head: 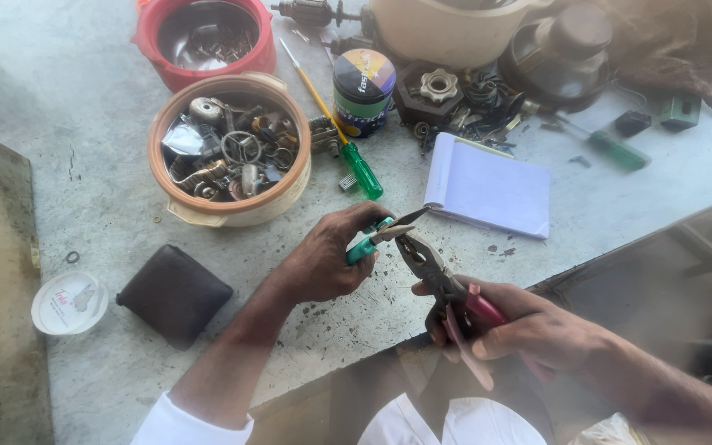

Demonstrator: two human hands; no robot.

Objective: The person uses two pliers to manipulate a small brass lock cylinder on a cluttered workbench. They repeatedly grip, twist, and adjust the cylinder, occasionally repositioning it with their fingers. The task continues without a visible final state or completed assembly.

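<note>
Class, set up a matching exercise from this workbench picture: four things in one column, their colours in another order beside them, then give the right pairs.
Things:
1. pliers handles, in the right hand
2. small tool handle, in the left hand
3. wallet
4. notepad

Colours:
A. white
B. green
C. dark brown
D. red

Pairs: 1-D, 2-B, 3-C, 4-A
</note>
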